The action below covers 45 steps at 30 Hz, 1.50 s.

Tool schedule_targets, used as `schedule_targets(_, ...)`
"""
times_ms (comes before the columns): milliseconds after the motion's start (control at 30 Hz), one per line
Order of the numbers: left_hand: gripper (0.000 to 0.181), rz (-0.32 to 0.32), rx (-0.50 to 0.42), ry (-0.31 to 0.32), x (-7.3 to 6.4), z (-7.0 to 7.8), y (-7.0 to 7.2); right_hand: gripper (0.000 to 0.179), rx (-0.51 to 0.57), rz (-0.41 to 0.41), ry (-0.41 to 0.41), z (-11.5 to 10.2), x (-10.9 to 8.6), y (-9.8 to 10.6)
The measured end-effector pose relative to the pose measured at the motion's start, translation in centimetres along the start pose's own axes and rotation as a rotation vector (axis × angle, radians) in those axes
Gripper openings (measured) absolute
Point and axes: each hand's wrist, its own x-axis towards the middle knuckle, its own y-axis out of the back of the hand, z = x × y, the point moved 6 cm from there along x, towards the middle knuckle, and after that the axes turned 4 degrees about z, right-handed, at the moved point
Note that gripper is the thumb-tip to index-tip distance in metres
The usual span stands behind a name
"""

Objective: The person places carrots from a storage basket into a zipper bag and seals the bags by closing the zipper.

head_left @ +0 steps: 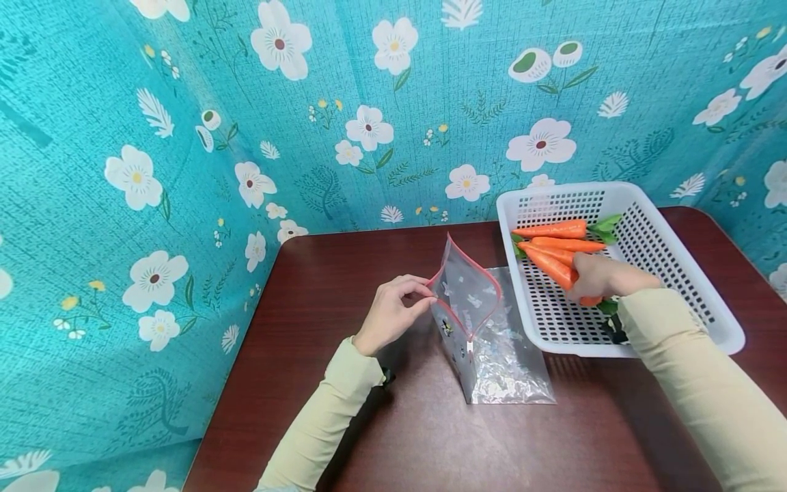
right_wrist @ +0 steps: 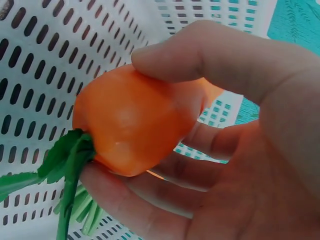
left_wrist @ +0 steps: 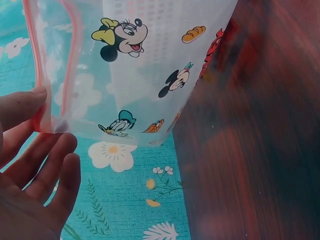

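Note:
In the head view my left hand (head_left: 393, 311) pinches the red-edged rim of a clear zip bag (head_left: 461, 294), whose mouth gapes. Cartoon faces are printed on the bag (left_wrist: 130, 75) in the left wrist view, and thumb and fingers hold its corner. Over the white basket (head_left: 670, 253), my right hand (head_left: 602, 275) grips an orange carrot (head_left: 550, 266) with green leaves. Close up in the right wrist view, thumb and fingers curl round the thick end of that carrot (right_wrist: 135, 120). Other carrots (head_left: 553, 229) lie in the basket beside it.
A flat, shiny clear bag (head_left: 513, 369) lies on the dark red-brown table (head_left: 320, 287) under and beside the open one. The basket stands at the table's right rear. A turquoise flowered cloth (head_left: 344, 82) hangs behind and to the left.

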Motion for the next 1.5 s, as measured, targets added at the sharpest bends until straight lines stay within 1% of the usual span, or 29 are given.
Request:
schedule_targets(33,0.01,-0.001,0.001,-0.001,0.0,0.0,0.0,0.047,0.006,0.003,0.003,-0.1,0.0,0.1)
schedule_targets(67,0.01,-0.001,0.001,-0.002,0.0,0.0,0.0,0.051,0.005,0.017,0.012,-0.1,0.0,0.2)
schedule_targets(100,0.01,-0.001,0.004,-0.003,0.0,0.0,0.0,0.049,-0.009,0.031,0.008,-0.1,0.0,0.4)
schedule_targets(167,0.009,0.0,0.007,-0.006,0.0,0.1,0.0,0.056,-0.003,0.057,0.015,-0.2,0.1,0.5)
schedule_targets(200,0.009,0.001,0.008,-0.007,0.0,0.1,0.0,0.055,-0.019,0.07,0.025,-0.3,0.1,0.7)
schedule_targets(267,0.009,0.002,0.011,-0.009,0.0,0.1,0.0,0.055,-0.013,0.089,0.036,-0.4,0.1,0.8)
schedule_targets(300,0.009,0.003,0.013,-0.011,0.0,0.0,0.0,0.052,-0.011,0.097,0.036,-0.4,0.0,1.0)
schedule_targets(467,0.009,0.001,0.019,-0.023,0.0,0.1,0.1,0.049,-0.035,0.144,0.067,-0.7,-0.2,1.7)
schedule_targets(600,0.009,0.0,0.02,-0.032,0.0,0.1,0.1,0.057,-0.025,0.168,0.082,-0.9,-0.4,2.1)
schedule_targets(733,0.008,0.001,0.028,-0.049,0.1,0.2,0.1,0.065,-0.023,0.196,0.07,-1.0,-0.5,2.4)
schedule_targets(833,0.008,0.003,0.024,-0.06,0.2,0.2,0.1,0.069,0.002,0.206,0.069,-1.1,-0.6,2.5)
schedule_targets(867,0.008,0.005,0.019,-0.062,0.2,0.2,0.1,0.072,0.015,0.207,0.078,-1.2,-0.7,2.6)
schedule_targets(967,0.008,0.008,0.016,-0.062,0.2,0.2,0.2,0.075,0.057,0.206,0.098,-1.4,-0.7,2.6)
schedule_targets(1067,0.007,0.009,0.022,-0.058,0.1,0.3,0.3,0.075,0.079,0.215,0.117,-1.5,-0.7,2.6)
schedule_targets(1233,0.007,0.008,0.04,-0.05,0.1,0.3,0.3,0.071,0.125,0.231,0.129,-1.7,-0.9,2.8)
schedule_targets(1300,0.006,0.008,0.042,-0.048,0.2,0.2,0.3,0.069,0.121,0.257,0.133,-1.8,-0.9,3.0)
schedule_targets(1367,0.006,0.008,0.038,-0.044,0.2,0.2,0.2,0.069,0.126,0.279,0.136,-1.9,-1.0,3.2)
schedule_targets(1500,0.007,0.008,0.029,-0.045,0.2,0.2,0.2,0.073,0.103,0.337,0.144,-2.0,-1.2,3.7)
